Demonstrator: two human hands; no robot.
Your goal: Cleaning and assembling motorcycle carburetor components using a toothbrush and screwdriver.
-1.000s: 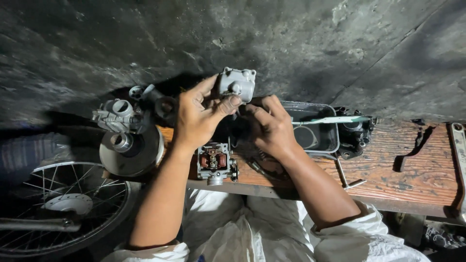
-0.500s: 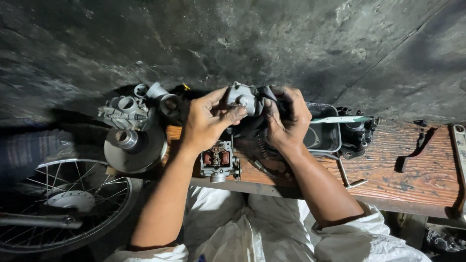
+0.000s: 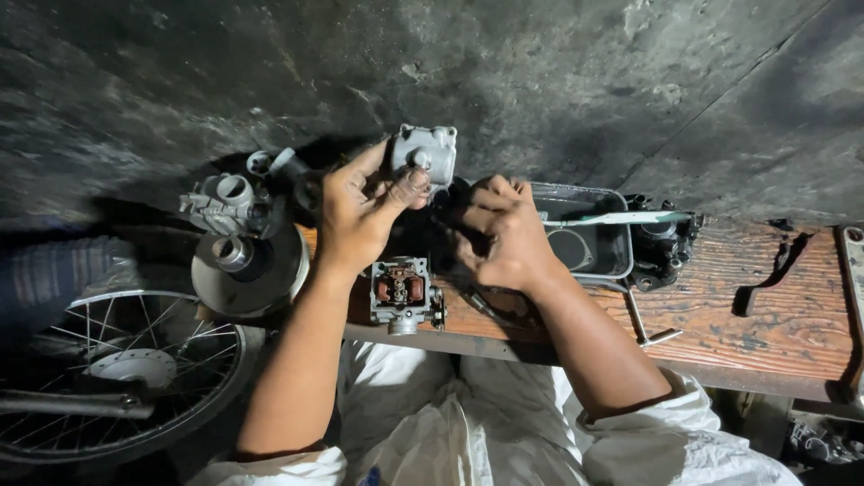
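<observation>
my left hand (image 3: 360, 211) grasps a grey cast metal cover (image 3: 425, 151), thumb and fingertips pinched on its lower edge, holding it raised above the far edge of the bench. my right hand (image 3: 504, 234) is clenched into a loose fist just beside it, knuckles up; whether it encloses anything i cannot tell. no labels or signs are legible anywhere. the surface is a worn wooden bench (image 3: 774, 315), reddish and grained, set against a rough dark concrete wall (image 3: 540, 81). directly below my hands, on the bench's near edge, sits an open carburetor body (image 3: 402, 292) with a reddish interior. right of my right hand lies a dark rectangular metal tray (image 3: 594, 238) with a pale green toothbrush (image 3: 621, 218) resting across its rim, and a dark engine part (image 3: 664, 245) touching the tray's right side. left of my left hand stand a second grey carburetor (image 3: 225, 202) and a round metal drum (image 3: 247, 265). lower left, a spoked wheel (image 3: 117, 378) lies well apart from the bench.
</observation>
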